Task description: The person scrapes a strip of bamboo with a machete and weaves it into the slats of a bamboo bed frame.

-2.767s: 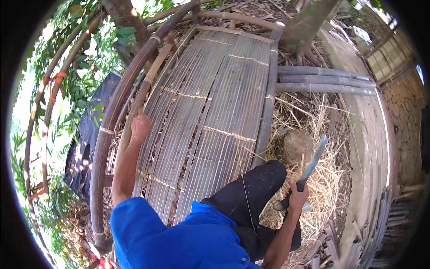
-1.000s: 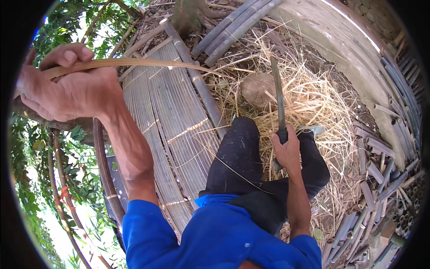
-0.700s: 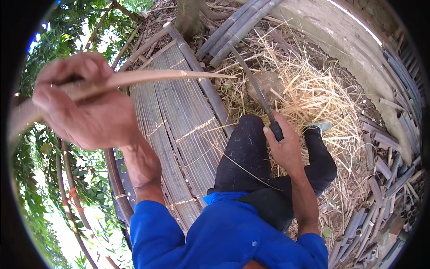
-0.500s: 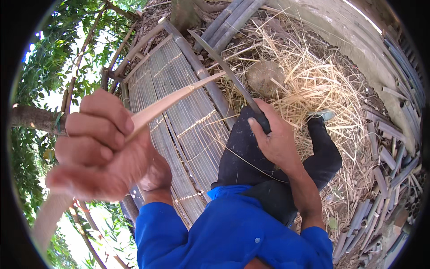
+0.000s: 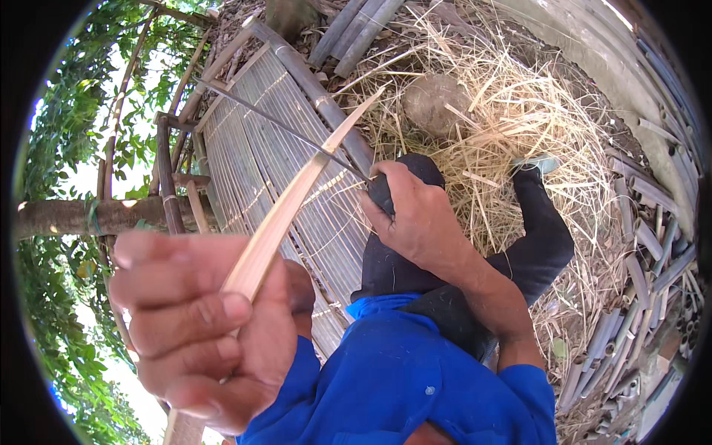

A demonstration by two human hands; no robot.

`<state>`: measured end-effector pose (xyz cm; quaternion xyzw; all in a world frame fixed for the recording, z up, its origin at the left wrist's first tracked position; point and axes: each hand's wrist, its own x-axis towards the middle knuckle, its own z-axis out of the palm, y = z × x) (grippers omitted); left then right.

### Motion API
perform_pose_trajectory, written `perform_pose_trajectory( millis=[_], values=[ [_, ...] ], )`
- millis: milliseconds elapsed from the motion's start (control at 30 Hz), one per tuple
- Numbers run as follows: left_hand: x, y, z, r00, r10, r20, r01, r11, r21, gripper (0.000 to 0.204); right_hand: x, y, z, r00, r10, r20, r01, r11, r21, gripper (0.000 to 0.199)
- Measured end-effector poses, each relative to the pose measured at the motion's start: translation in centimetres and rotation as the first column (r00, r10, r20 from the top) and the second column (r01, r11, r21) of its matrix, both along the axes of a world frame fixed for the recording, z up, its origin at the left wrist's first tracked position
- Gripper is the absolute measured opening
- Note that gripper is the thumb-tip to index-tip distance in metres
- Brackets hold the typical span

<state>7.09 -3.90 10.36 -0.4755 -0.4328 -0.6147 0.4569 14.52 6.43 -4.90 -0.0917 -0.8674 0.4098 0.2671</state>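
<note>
My left hand (image 5: 211, 326) is raised close to the camera, its fingers curled round a pale bamboo strip (image 5: 278, 215). The strip slants up and away to a thin pointed tip, and its lower end shows below the hand. In my right hand (image 5: 419, 215), above my thigh, is the dark handle of a long knife (image 5: 278, 122). Its narrow blade points to the upper left and crosses the strip partway along. The blade and strip look to be in contact there.
A slatted bamboo bench (image 5: 252, 111) lies beyond my left hand. Pale shavings (image 5: 504, 148) cover the ground around a round stump top (image 5: 436, 105). Cut bamboo pieces (image 5: 601, 363) are piled at the right beside a low concrete wall (image 5: 593, 59). A bamboo railing and leaves stand at the left.
The knife has swung leftward, its blade now lying across the strip. My left hand has turned and shifted a little right and down, and the strip stands steeper.
</note>
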Motion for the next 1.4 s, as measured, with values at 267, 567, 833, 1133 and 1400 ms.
perform_pose_trajectory(
  millis=[267, 567, 833, 1133, 1400],
  values=[
    [-0.6, 0.0, 0.0, 0.997, -0.050, -0.058, 0.052, 0.998, 0.030, 0.038, 1.5, 0.3, 3.6, 0.968, 0.082, -0.238, -0.102, 0.992, -0.073, 0.042],
    [-1.4, 0.3, -0.7, 0.996, 0.073, -0.042, -0.073, 0.997, -0.006, 0.037, 2.5, 0.4, 4.4, 0.967, 0.185, -0.178, -0.197, 0.979, -0.055, 0.038],
    [-1.9, -0.1, -1.4, 0.994, 0.101, -0.048, -0.106, 0.988, -0.112, 0.039, -0.7, 0.5, 1.0, 0.991, 0.089, -0.102, -0.078, 0.991, 0.112, 0.019],
    [-3.5, 0.8, -1.6, 0.987, 0.091, -0.134, -0.078, 0.992, 0.101, 0.032, -3.0, 2.1, -2.9, 1.000, 0.009, 0.003, -0.009, 0.979, 0.204, 0.016],
    [-5.6, 0.5, -0.6, 0.980, 0.083, -0.179, -0.096, 0.993, -0.064, 0.040, -15.7, 9.9, -19.1, 0.875, -0.138, 0.464, 0.099, 0.989, 0.107, 0.023]
  ],
)
